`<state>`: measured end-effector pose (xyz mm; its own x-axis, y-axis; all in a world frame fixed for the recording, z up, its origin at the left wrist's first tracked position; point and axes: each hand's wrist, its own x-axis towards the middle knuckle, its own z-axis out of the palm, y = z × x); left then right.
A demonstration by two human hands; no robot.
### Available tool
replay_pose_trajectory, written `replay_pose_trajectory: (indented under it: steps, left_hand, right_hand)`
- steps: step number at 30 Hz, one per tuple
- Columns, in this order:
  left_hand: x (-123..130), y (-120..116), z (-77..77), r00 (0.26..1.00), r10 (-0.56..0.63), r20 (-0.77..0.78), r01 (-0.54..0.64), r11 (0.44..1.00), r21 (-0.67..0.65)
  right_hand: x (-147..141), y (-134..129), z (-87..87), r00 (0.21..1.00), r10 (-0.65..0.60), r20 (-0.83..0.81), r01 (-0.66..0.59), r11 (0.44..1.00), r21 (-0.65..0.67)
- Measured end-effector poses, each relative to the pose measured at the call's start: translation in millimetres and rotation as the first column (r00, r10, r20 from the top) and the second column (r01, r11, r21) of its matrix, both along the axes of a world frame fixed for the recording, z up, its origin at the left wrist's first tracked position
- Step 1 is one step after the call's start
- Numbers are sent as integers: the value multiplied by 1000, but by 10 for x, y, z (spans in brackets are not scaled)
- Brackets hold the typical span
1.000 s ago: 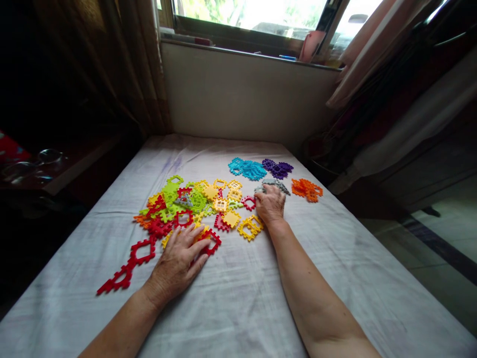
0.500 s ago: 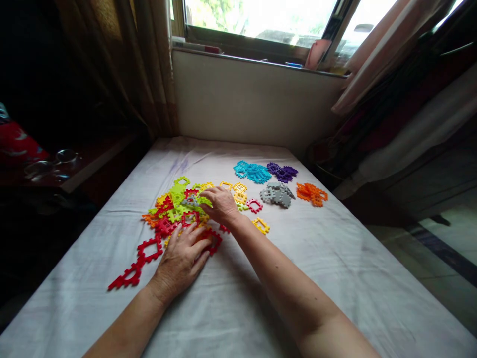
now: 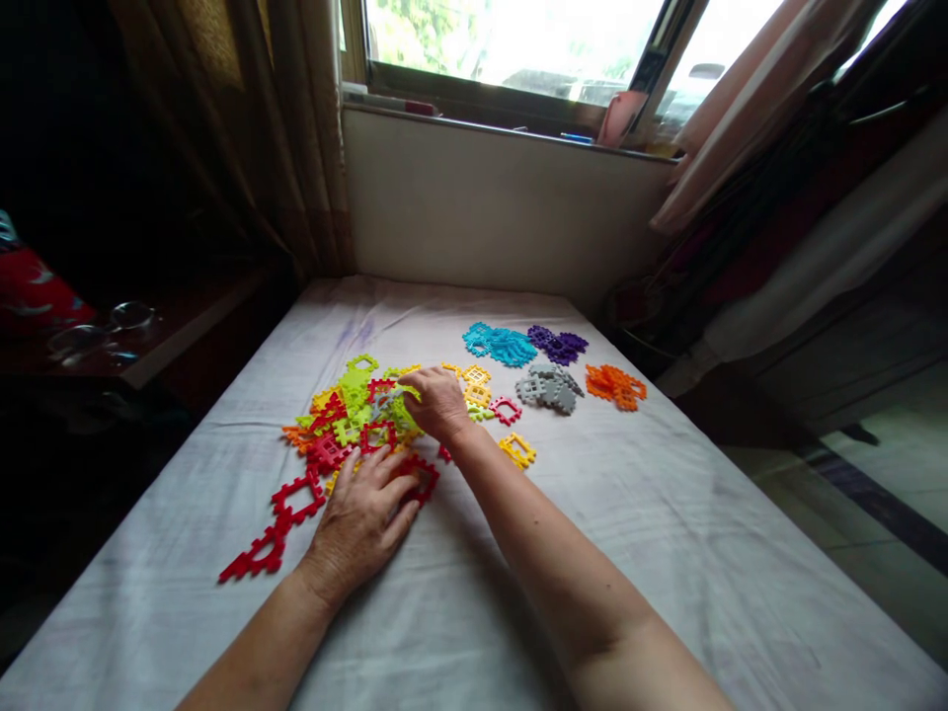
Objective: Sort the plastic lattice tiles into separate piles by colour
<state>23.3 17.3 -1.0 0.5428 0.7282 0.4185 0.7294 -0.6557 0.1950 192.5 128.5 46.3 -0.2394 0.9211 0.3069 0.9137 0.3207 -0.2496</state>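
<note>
A mixed heap of flat interlocking plastic tiles [image 3: 356, 387], mostly lime, red and yellow, lies on the sheet-covered surface. My left hand [image 3: 362, 509] rests spread along the heap's near edge, its fingers over a red frame tile [image 3: 422, 479]. Over the heap's right side, my right hand [image 3: 435, 403] has its fingers bent down and pinched at a tile among the lime and grey ones. My hand partly hides that tile, so its colour is unclear. Joined red tiles [image 3: 297, 497] trail off to the left, ending in a triangular red tile [image 3: 256, 556].
Separate piles of turquoise tiles [image 3: 508, 346], purple tiles [image 3: 559, 346], grey tiles [image 3: 549, 388] and orange tiles [image 3: 616, 386] lie to the right. One yellow tile [image 3: 518, 451] sits beside my right forearm. Glasses [image 3: 133, 316] are on a dark side table at left.
The fingers of my right hand have drawn together and curled down onto the heap. My left hand stays almost in place. The view has shifted slightly.
</note>
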Motion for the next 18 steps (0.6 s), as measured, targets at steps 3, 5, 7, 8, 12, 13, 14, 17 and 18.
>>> replay_pose_trajectory:
  steps: [3, 5, 7, 8, 12, 13, 14, 17, 18]
  left_hand:
    - [9, -6, 7, 1000, 2, 0, -2, 1000, 1]
    - [21, -6, 7, 1000, -3, 6, 3, 1000, -1]
    - [33, -2, 1, 1000, -4, 9, 4, 1000, -3]
    - [38, 1, -4, 1000, -3, 10, 3, 1000, -4]
    - [33, 16, -10, 1000, -2, 2, 2, 1000, -5]
    - [26, 20, -6, 1000, -5, -3, 5, 1000, -8]
    - [17, 23, 0, 1000, -7, -7, 7, 1000, -13]
    - [-6, 30, 24, 1000, -14, -6, 13, 1000, -24]
    - [-10, 31, 32, 1000, -12, -3, 12, 1000, -25]
  right_hand:
    - [376, -58, -12, 983, -164, -77, 163, 986, -18]
    - [603, -101, -51, 965, -245, -95, 242, 969, -40]
    - [723, -133, -100, 964, -246, -105, 244, 969, -28]
    - [730, -141, -119, 971, -214, -109, 215, 977, -11]
    - [476, -125, -115, 997, 13, -71, -11, 999, 36]
    - [376, -109, -93, 997, 67, -46, -65, 997, 31]
    - [276, -90, -67, 994, 111, -16, -111, 994, 20]
    - [27, -14, 2, 978, 193, 79, -192, 981, -23]
    - [-33, 13, 15, 971, 213, 108, -210, 977, -42]
